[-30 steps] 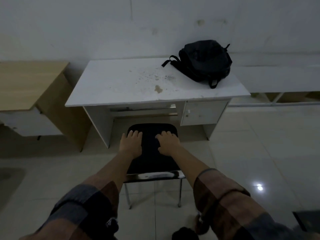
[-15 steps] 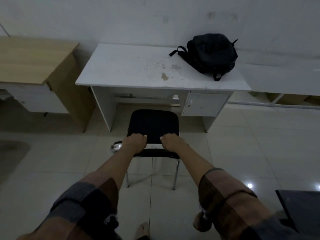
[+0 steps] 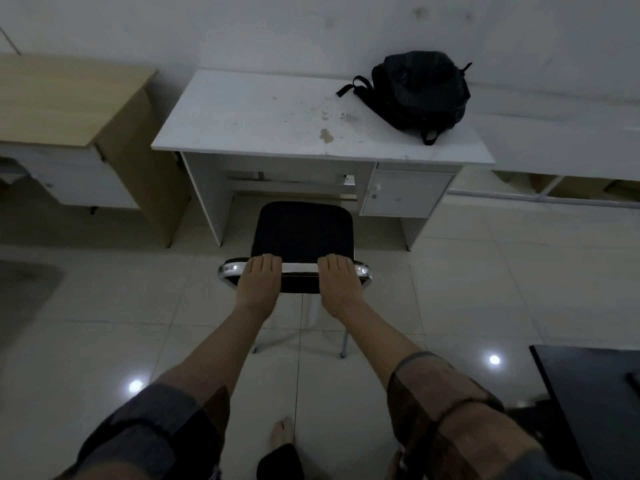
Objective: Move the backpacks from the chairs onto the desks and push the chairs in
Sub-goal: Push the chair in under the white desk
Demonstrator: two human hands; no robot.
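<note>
A black chair (image 3: pixel 303 233) with a chrome back rail stands in front of the white desk (image 3: pixel 259 123), its seat's front edge just short of the desk opening. My left hand (image 3: pixel 259 282) and my right hand (image 3: pixel 341 282) lie side by side on the chrome rail, fingers curled over it toward the seat. A black backpack (image 3: pixel 420 91) lies on the desk's far right corner, a strap trailing to its left. The chair seat is bare.
A wooden desk (image 3: pixel 69 95) stands to the left, close beside the white one. A low white shelf (image 3: pixel 571 188) runs along the wall at right. A dark flat surface (image 3: pixel 588 393) juts in at lower right. A grey mat (image 3: pixel 24 292) lies on the tiled floor at left.
My hands have drawn back from the black seat to the chrome back rail and closed over it. The view has pulled back and up from the chair.
</note>
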